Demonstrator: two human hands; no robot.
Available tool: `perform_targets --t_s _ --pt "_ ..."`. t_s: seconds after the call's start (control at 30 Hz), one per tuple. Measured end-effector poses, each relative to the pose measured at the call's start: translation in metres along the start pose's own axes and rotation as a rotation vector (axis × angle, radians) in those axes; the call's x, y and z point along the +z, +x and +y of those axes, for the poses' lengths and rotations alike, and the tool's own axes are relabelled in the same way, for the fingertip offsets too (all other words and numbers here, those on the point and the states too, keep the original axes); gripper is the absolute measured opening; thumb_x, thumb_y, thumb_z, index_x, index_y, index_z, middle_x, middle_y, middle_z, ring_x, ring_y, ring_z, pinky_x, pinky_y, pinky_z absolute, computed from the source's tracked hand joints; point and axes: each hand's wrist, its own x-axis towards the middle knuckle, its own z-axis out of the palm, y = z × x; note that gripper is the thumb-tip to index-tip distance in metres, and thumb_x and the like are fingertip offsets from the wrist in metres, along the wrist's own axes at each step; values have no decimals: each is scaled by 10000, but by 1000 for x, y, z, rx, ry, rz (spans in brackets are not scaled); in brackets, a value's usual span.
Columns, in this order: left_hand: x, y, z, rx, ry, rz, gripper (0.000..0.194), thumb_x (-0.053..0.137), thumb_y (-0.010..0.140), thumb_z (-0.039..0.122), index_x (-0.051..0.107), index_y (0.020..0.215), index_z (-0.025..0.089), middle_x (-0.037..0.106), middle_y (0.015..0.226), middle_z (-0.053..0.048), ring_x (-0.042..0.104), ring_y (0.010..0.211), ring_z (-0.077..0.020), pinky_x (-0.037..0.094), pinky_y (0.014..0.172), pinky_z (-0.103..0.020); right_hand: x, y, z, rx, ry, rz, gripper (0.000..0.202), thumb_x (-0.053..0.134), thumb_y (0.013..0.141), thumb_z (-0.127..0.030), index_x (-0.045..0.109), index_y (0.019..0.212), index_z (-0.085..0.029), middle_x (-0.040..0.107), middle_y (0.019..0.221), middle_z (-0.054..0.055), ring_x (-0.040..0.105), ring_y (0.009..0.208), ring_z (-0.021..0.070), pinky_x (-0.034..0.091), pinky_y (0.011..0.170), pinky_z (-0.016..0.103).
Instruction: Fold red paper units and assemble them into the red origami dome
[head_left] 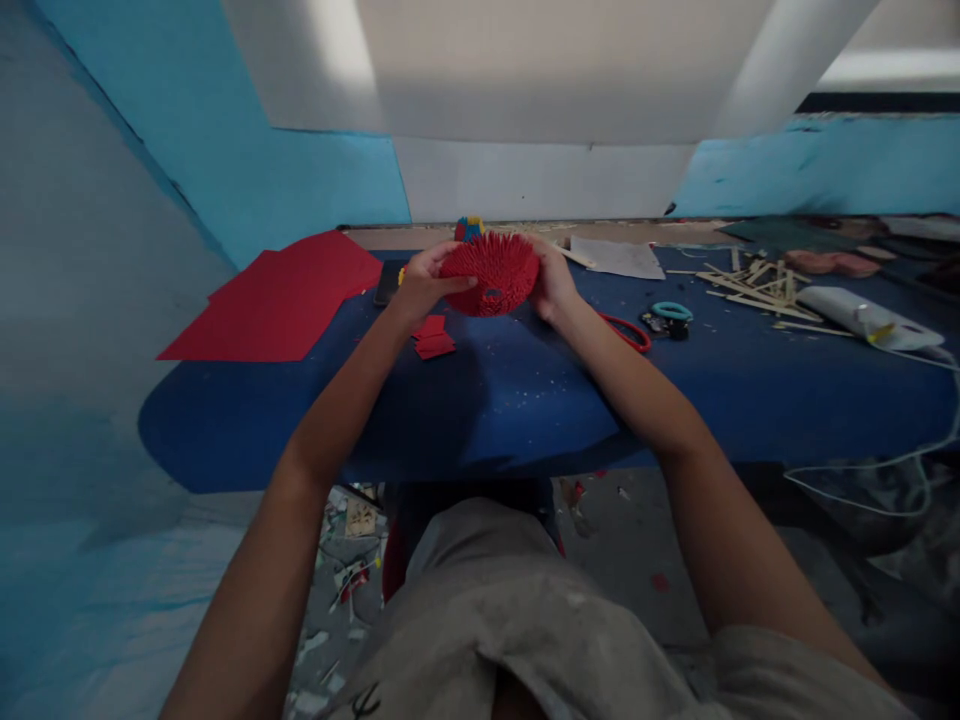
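Observation:
Between my two hands is a red bowl-shaped piece of folded-paper work (501, 270), its rim spiky and a small opening low in its side. My left hand (429, 282) grips its left edge, thumb laid across the front. On the opposite side my right hand (553, 280) is wrapped against it, with most fingers hidden behind. The piece is held above the table, tilted toward me. Below my left hand lie small red paper pieces (434, 337). Red-handled scissors (634, 334), partly covered by my right forearm, rest on the table.
Large red paper sheets (289, 295) overhang the left end of the blue table (525, 420). A dark phone-like object (387, 283) sits beside them. To the right are a teal ring-shaped item (671, 311), wooden sticks (757, 285) and a white power strip (862, 315) with a trailing cable.

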Motion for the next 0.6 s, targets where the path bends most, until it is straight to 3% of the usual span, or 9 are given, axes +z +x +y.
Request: perform_targets --t_s 0.2,0.6 --pt "-4 1 -2 23 25 -13 591 861 552 292 649 1094 189 696 1100 -85 621 1124 -311 472 1005 -485 3 -2 -1 13 102 18 390 789 561 -547 626 787 -274 729 939 -27 619 1014 206 433 1049 398" --pt "-2 1 -1 8 -15 1 520 874 520 273 691 1006 258 729 1021 4 624 1082 -281 463 1018 -488 6 -5 -4 27 133 -8 379 798 539 -518 635 789 -285 723 913 -41 620 977 190 430 1047 384"
